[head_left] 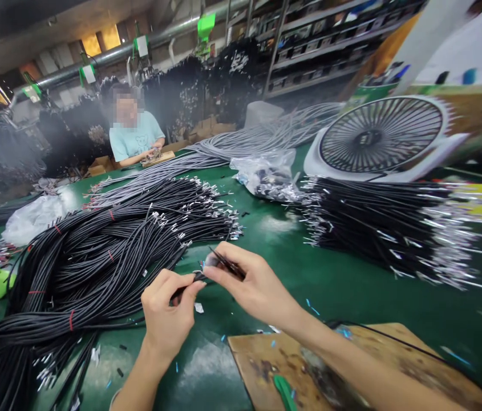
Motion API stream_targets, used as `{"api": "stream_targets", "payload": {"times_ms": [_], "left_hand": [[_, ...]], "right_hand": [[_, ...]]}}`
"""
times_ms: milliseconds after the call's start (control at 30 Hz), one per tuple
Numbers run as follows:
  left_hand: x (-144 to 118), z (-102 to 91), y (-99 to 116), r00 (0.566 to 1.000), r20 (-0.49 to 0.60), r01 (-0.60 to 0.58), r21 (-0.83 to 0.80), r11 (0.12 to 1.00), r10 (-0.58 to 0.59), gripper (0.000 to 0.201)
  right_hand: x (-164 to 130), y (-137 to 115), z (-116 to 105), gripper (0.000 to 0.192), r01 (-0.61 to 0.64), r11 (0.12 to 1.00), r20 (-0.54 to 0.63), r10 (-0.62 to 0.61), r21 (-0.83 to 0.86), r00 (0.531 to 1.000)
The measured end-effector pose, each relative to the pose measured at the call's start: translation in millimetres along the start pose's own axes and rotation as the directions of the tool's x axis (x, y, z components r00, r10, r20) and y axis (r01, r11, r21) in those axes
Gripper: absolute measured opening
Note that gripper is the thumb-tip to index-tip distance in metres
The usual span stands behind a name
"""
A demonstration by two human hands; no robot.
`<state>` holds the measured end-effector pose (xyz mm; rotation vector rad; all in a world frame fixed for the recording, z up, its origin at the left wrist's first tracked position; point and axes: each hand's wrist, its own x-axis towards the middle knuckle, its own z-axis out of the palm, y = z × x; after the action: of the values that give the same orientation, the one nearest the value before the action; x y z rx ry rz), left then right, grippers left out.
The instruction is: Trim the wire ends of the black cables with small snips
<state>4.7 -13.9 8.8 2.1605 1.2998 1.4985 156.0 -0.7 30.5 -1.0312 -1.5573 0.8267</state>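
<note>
My left hand pinches the end of a thin black cable between thumb and fingers. My right hand meets it from the right, gripping a dark slim tool or cable end at the same spot. Both hands hover above the green table. A large bundle of black cables with metal-tipped ends lies just left of my hands.
A stack of black cables lies at right, a white fan behind it. A plastic bag of parts sits mid-table. A worn wooden board lies near me. A person in a light blue shirt works across the table.
</note>
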Motion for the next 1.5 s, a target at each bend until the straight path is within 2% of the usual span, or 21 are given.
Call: {"api": "stream_targets", "payload": {"times_ms": [100,167,233,300,433,500,567,633,667,700,767,800,833,900,967,1033,1133,1267,1367,1433,1500], "left_hand": [[1,1.5,-4,1.000,-0.022,0.003,-0.033,0.999,-0.004,0.010],[3,1.3,-5,0.999,-0.034,0.023,-0.072,0.997,-0.026,0.007],[6,0.5,-5,0.998,-0.004,0.058,-0.099,0.993,-0.059,0.006],[9,-0.3,-2,0.993,0.067,0.106,-0.078,0.991,-0.101,0.009],[12,-0.4,2,0.981,0.155,0.116,0.012,0.993,-0.117,0.017],[11,0.1,1,0.988,0.127,0.090,0.007,0.996,-0.090,0.016],[10,0.2,0,0.992,0.082,0.096,-0.024,0.995,-0.094,0.013],[10,-0.6,-1,0.988,0.068,0.146,-0.061,0.987,-0.142,0.010],[10,-1.3,-1,0.982,0.086,0.175,-0.069,0.982,-0.169,0.011],[10,-2.1,-1,0.975,0.115,0.198,-0.069,0.978,-0.190,0.013],[10,-3.8,1,0.964,0.165,0.217,-0.048,0.975,-0.207,0.019],[10,-4.4,2,0.963,0.175,0.214,-0.040,0.976,-0.204,0.021],[9,-4.6,3,0.965,0.169,0.208,-0.040,0.977,-0.199,0.022],[8,-3.7,2,0.972,0.124,0.210,-0.061,0.976,-0.201,0.021],[7,-1.5,1,0.973,0.085,0.222,-0.093,0.971,-0.214,0.018],[6,1.0,-1,0.971,0.063,0.239,-0.120,0.964,-0.233,0.016],[5,3.2,-2,0.971,0.050,0.237,-0.147,0.960,-0.232,0.015],[3,4.1,-4,0.978,0.062,0.204,-0.117,0.972,-0.198,0.015],[3,5.9,-4,0.983,0.050,0.179,-0.112,0.977,-0.174,0.015],[2,7.7,-5,0.986,0.044,0.166,-0.103,0.981,-0.162,0.014],[3,8.8,-4,0.986,0.049,0.162,-0.067,0.985,-0.159,0.015]], "right_hand": [[3,1,2,0.027,-0.185,0.951,0.102,0.164,0.249,0.981],[4,2,3,0.035,-0.316,0.864,0.214,0.249,0.391,0.945],[6,2,4,0.040,-0.404,0.784,0.330,0.268,0.471,0.905],[9,3,4,0.039,-0.387,0.785,0.353,0.229,0.484,0.907],[11,5,3,0.030,-0.102,0.947,0.066,0.086,0.304,0.994],[8,5,4,0.029,-0.160,0.935,0.053,0.151,0.318,0.987],[4,5,8,0.032,-0.333,0.841,0.209,0.267,0.426,0.941],[2,4,10,0.035,-0.391,0.797,0.296,0.277,0.460,0.914],[3,4,9,0.033,-0.335,0.836,0.261,0.239,0.434,0.935],[4,4,7,0.032,-0.240,0.892,0.164,0.191,0.384,0.968],[11,7,-1,0.029,-0.048,0.972,-0.109,0.075,0.231,0.991],[15,9,-6,0.028,0.004,0.985,-0.264,0.042,0.173,0.964],[18,10,-12,0.027,0.017,0.988,-0.340,0.038,0.157,0.940],[21,12,-19,0.030,0.021,0.988,-0.404,0.042,0.151,0.914],[19,10,-19,0.028,0.010,0.990,-0.358,0.041,0.140,0.933],[14,5,-14,0.031,-0.042,0.992,-0.139,0.059,0.117,0.989],[8,-2,-6,0.026,-0.093,0.994,0.038,0.091,0.054,0.995],[9,-1,-5,0.017,-0.161,0.987,0.001,0.161,0.030,0.987],[10,3,-4,0.017,-0.173,0.985,0.079,0.170,0.025,0.982],[9,5,-2,0.015,-0.127,0.992,0.076,0.128,-0.011,0.989],[7,6,0,0.018,-0.028,0.997,-0.010,0.027,-0.076,1.000]]}}
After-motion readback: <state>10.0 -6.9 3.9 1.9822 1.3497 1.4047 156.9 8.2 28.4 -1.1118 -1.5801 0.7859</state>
